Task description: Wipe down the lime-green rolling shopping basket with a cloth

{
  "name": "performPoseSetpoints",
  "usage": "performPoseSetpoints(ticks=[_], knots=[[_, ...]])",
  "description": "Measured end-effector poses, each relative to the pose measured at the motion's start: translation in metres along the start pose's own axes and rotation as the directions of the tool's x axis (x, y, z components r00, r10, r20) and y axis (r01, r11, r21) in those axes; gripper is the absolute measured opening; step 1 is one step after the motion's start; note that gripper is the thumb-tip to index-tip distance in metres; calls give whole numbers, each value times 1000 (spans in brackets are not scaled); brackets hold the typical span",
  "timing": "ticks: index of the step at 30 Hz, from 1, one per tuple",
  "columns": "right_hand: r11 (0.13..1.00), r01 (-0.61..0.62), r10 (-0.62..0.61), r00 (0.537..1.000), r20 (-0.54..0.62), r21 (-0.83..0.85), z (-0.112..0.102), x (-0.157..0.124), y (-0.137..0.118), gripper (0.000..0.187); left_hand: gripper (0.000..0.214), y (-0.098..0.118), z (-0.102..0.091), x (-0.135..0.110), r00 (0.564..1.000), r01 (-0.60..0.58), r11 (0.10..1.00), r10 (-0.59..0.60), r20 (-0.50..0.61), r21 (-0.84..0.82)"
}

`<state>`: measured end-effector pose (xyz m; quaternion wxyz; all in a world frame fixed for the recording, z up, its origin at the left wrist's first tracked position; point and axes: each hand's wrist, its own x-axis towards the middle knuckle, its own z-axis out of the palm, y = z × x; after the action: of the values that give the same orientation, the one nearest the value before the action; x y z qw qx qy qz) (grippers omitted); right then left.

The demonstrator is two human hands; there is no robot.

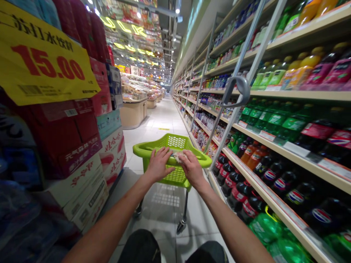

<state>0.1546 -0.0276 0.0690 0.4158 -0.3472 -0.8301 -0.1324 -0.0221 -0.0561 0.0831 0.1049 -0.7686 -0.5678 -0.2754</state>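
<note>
A bright green plastic shopping cart (201,160) stands in front of my knees, with lattice walls and metal legs on casters. My left hand (159,166) rests on its near rim, palm down, fingers stretched out and thumb apart. Against the same rim, my right hand (192,168) presses a crumpled whitish cloth or tissue (179,157) under its bent fingers. Both hands are close together near the middle of the rim. The cart's inner floor is mostly hidden behind the rim and my hands.
Drink shelves (290,146) line the right side; a grey-handled pole (236,91) leans against them. Stacked drink cartons (82,182) and a yellow price sign (49,58) stand close on the left. Ahead, the tiled aisle (161,113) runs past wooden display counters (134,113).
</note>
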Motion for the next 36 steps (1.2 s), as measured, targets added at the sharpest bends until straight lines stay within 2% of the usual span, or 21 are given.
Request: performPoseSetpoints(ticks=[3, 6, 8, 11, 15, 17, 19, 21, 24, 26, 27, 28, 29, 32, 34, 36], knots=[[999, -54, 54, 998, -34, -5, -19, -17, 35, 27, 40, -5, 1, -2, 997, 44, 998, -46, -68, -34], [978, -207, 204, 975, -84, -32, -41, -35, 72, 24, 33, -8, 4, -3, 983, 102, 994, -108, -147, -51], [956, -294, 289, 951, -109, -28, -48, -40, 83, 24, 32, -6, 6, -3, 981, 93, 994, -101, -166, -57], [962, -274, 272, 957, -105, -13, -41, -33, 66, 25, 34, 2, 10, -3, 981, 73, 996, -81, -176, -50], [997, -77, 77, 997, -1, 28, -21, -16, 24, 28, 38, 11, 12, -4, 978, 66, 996, -75, -192, -54], [999, -39, 39, 999, 21, 32, -19, -14, 20, 28, 37, 12, 12, -6, 978, 64, 996, -75, -196, -62], [994, -106, 106, 994, -25, 5, -27, -17, 29, 28, 36, 13, 12, -8, 979, 53, 996, -66, -193, -70], [972, -234, 236, 965, -116, 36, -40, -19, 44, 27, 35, 14, 12, -10, 979, 43, 996, -58, -198, -81], [875, -389, 459, 857, -236, 289, -59, -14, 55, 30, 35, 16, 12, -12, 974, 41, 994, -62, -216, -98], [772, -422, 566, 797, -212, 476, -64, -7, 54, 35, 35, 19, 12, -13, 973, 39, 993, -63, -222, -113], [738, -430, 585, 792, -175, 520, -64, -4, 52, 37, 35, 20, 12, -13, 972, 37, 992, -64, -224, -122], [738, -436, 572, 809, -134, 515, -63, -3, 50, 35, 35, 21, 12, -14, 972, 36, 991, -65, -225, -129], [774, -434, 531, 842, -98, 462, -61, -3, 48, 33, 35, 22, 12, -14, 972, 35, 990, -65, -224, -135], [942, -318, 323, 946, -29, 110, -56, -12, 44, 26, 35, 25, 10, -15, 975, 31, 989, -62, -215, -142], [977, -184, 188, 982, 26, -105, -54, -21, 41, 28, 35, 25, 10, -16, 975, 27, 989, -58, -213, -144], [976, -69, 88, 993, 84, -208, -53, -30, 38, 39, 35, 26, 10, -16, 974, 25, 989, -57, -219, -145]])
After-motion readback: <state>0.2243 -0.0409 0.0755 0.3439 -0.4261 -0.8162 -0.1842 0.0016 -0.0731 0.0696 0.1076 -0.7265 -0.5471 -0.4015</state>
